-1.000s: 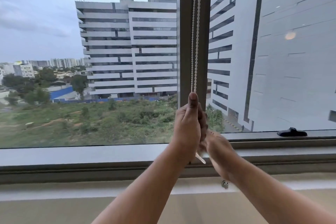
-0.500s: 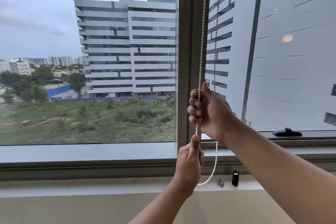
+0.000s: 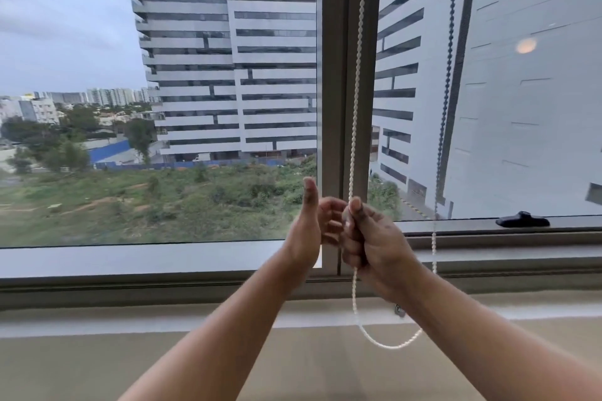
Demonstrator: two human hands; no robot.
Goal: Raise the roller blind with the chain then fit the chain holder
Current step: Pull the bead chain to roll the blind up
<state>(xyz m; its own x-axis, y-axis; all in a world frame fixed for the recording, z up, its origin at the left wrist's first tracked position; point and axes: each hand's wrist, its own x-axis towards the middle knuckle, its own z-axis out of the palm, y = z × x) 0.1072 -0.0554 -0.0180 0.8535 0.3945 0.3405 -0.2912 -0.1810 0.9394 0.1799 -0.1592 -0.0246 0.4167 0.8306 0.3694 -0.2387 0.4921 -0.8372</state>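
Window glass fully uncovered, blind seemingly raised | my right hand (image 3: 374, 238) grips the bead chain (image 3: 355, 101) beside the mullion (image 3: 338, 75) | left hand (image 3: 308, 228) released, thumb up | holder fitting remains; small fitting (image 3: 400, 310) on sill.

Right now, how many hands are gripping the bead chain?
1. The right hand is closed on the bead chain's left strand by the window frame; the left hand is open beside it, not gripping.
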